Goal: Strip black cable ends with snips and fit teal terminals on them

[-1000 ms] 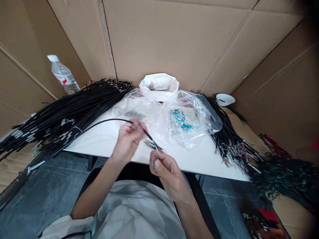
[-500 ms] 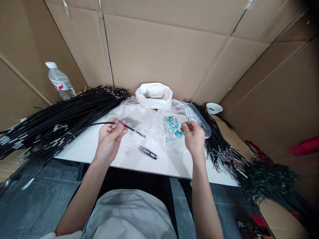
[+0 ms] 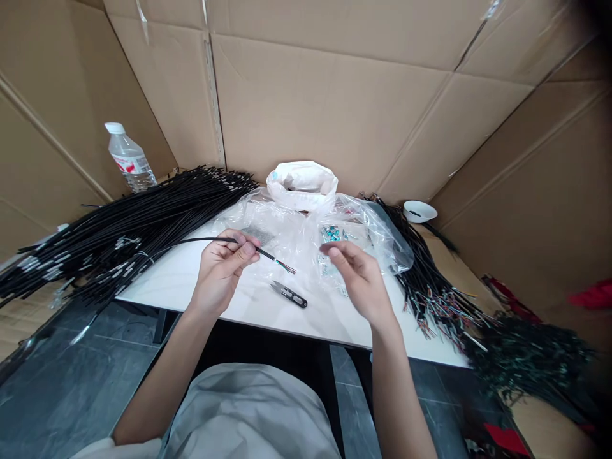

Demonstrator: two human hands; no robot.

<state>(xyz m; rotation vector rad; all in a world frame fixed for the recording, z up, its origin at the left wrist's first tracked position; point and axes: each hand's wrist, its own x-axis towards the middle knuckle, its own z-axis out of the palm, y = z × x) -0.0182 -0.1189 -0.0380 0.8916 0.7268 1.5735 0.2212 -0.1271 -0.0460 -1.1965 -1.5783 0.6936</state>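
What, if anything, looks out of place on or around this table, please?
Nothing looks spilled. Slightly odd, perhaps: one pale-tipped cable end juts past the white table over the floor, apart from the black cable heap.

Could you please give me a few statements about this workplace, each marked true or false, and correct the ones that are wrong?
1. The left hand holds a black cable. True.
2. Thin coloured wires show at the black cable's end. True.
3. The right hand is touching the thin coloured wires. False: a gap shows between the right hand and the wires.
4. The snips hang in the air. False: the snips lie on the white table.
5. The white bowl is to the right of the white bag. True.
6. The bottle has a red cap. False: the bottle's cap is white.
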